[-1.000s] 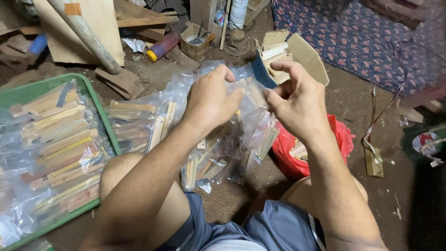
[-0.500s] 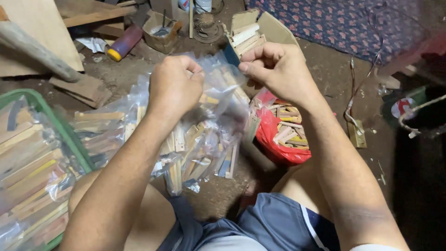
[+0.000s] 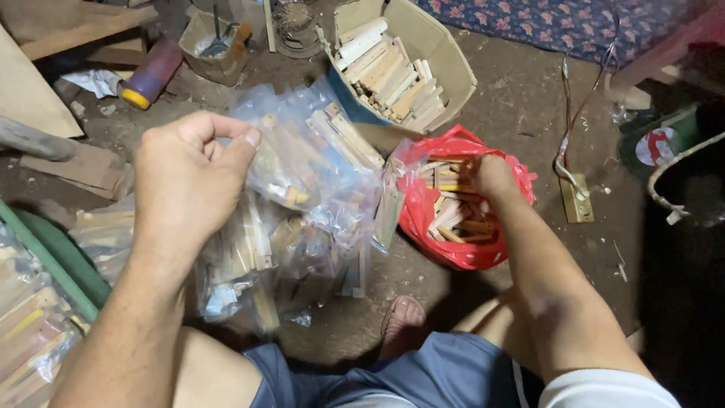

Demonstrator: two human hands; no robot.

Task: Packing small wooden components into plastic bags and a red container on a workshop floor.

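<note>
Left hand (image 3: 189, 181) pinches a clear plastic bag (image 3: 302, 204) of wooden sticks by its top, thumb against fingers, held above the dirt floor (image 3: 521, 113). The bag hangs down toward the near side, and most sticks inside run near-to-far, some slanted. Right hand (image 3: 483, 175) is dipped into a red plastic bag (image 3: 453, 249) of short sticks just right of the clear one; its fingers are hidden, so can't tell its grip. Far side: a cardboard box (image 3: 445, 57) of pale sticks. Far left: a purple bottle (image 3: 151, 74) lying on its side. Near left: a green tray (image 3: 45, 257) with more bagged sticks.
</note>
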